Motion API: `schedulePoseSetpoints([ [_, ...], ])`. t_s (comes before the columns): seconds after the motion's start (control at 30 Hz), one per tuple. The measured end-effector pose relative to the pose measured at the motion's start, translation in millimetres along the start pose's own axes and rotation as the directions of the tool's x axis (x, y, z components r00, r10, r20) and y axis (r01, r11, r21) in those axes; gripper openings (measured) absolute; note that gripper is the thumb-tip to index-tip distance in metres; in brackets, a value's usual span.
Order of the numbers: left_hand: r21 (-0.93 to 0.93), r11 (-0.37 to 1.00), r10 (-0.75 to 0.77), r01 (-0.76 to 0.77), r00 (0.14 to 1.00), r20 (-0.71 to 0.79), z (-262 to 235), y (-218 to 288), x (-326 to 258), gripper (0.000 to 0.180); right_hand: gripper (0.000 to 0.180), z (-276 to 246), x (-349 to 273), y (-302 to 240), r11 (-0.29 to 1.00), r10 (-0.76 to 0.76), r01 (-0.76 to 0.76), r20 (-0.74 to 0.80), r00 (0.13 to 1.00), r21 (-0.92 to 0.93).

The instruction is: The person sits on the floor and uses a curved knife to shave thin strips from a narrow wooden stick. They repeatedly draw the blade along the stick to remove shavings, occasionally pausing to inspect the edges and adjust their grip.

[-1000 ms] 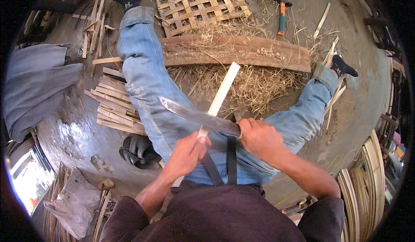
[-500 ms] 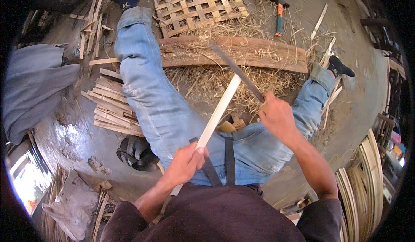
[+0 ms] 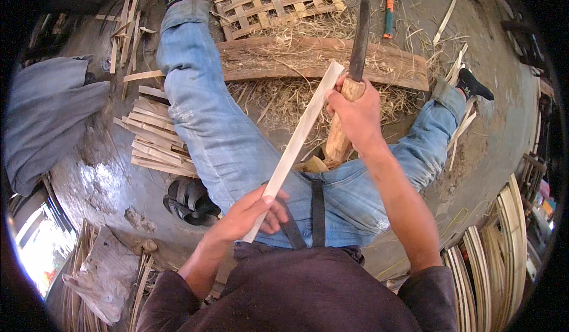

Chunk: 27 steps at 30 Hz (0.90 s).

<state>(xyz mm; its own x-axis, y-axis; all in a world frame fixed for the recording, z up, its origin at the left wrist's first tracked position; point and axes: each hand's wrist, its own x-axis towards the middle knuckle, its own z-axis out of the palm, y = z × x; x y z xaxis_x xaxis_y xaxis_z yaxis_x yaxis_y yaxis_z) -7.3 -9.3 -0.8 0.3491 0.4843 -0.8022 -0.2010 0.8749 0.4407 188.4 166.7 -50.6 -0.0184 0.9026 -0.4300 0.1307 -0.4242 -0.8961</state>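
Note:
A pale bamboo strip (image 3: 299,136) slants across my lap. Its lower part lies between the thumb and loosely bent fingers of my left hand (image 3: 252,213). My right hand (image 3: 358,109) is closed around the thick wooden handle of a machete (image 3: 360,35), whose dark blade points away from me. The handle's butt hangs down near my lap. At the strip's upper end, the fingertips of that same hand touch or nearly touch it; whether they also grip it is not clear.
A wooden plank (image 3: 267,59) lies across the floor between my legs, with curly shavings (image 3: 391,104) around it. Beyond are a woven bamboo panel (image 3: 272,3) and a hammer (image 3: 389,15). Cut strips (image 3: 157,133) and sandals (image 3: 189,201) lie left; long strips (image 3: 510,243) stand right.
The machete has swung from slanting across the strip to pointing away from me. My right hand has come to the strip's far end. The left hand's fingers have loosened.

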Motion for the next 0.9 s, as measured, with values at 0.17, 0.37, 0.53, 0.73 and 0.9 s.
schedulePoseSetpoints([
  [0.17,0.041,0.998,0.044,-0.047,0.997,0.070,-16.5,-3.6,-0.5,0.036,0.034,-12.0,-20.8,3.9,0.730,-0.121,0.252,0.243,0.962,-0.635],
  [0.37,-0.144,0.988,0.058,-0.050,0.997,0.049,-14.9,-1.3,13.8,0.031,0.040,-29.6,-94.5,32.0,0.662,0.109,0.287,0.468,0.877,-0.692],
  [0.53,0.001,1.000,0.019,-0.020,0.973,0.229,-21.2,1.3,19.8,0.048,0.036,-11.6,-87.5,42.4,0.954,0.207,-0.111,0.345,0.915,-0.278],
  [0.73,-0.045,0.998,0.041,-0.037,0.995,0.088,-16.7,1.1,14.2,0.069,0.024,28.1,-43.2,17.8,0.962,0.196,-0.212,0.104,0.975,0.171],
  [0.9,-0.070,0.996,0.056,-0.052,0.997,0.052,-24.2,-2.5,8.6,0.059,0.024,28.7,-30.3,2.8,0.981,0.150,-0.159,0.089,0.985,0.112],
])
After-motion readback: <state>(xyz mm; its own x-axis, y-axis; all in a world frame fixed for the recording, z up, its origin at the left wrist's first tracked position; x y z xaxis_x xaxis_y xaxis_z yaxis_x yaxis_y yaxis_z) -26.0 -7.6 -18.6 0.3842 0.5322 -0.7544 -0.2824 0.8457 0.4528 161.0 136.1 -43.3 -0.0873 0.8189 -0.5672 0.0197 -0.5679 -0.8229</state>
